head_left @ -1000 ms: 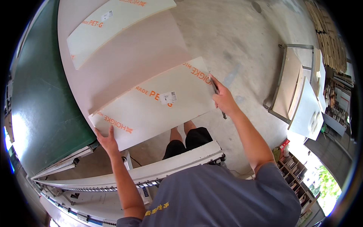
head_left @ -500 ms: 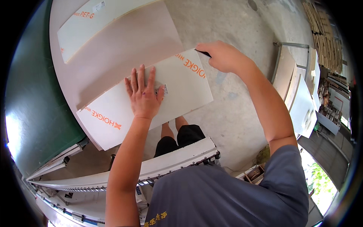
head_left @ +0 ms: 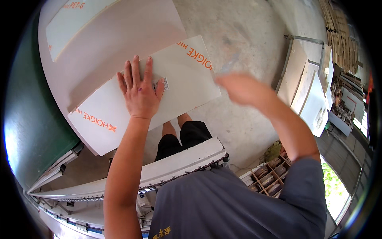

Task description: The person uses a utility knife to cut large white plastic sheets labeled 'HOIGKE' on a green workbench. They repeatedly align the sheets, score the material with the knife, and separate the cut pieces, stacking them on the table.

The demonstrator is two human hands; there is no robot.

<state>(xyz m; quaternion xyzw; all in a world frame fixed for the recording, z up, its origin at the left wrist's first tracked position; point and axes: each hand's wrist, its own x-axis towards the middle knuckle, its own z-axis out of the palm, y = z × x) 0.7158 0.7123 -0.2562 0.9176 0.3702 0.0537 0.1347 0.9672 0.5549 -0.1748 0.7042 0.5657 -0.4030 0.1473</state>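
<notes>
A white rectangular board (head_left: 185, 81) with orange print and a small label lies slanted over a larger pale panel, its right end jutting past it. My left hand (head_left: 141, 93) rests flat on the board beside the label, fingers spread. Just off the board's right edge is my right hand (head_left: 247, 89), smeared by motion, with its fingers closed. The thin black tool it gripped half a second ago is hidden or lost in the blur now.
A second white board (head_left: 71, 26) lies on the pale panel (head_left: 119, 34) at the far left. Nearest me runs a white machine beam (head_left: 183, 161). On the right stand a metal rack (head_left: 284, 59) with upright boards and a divided wooden box (head_left: 272, 175) of rolls.
My right hand has moved from the board's far right corner down along its right edge toward me. My left hand stays on the board, while the whole view has shifted slightly.
</notes>
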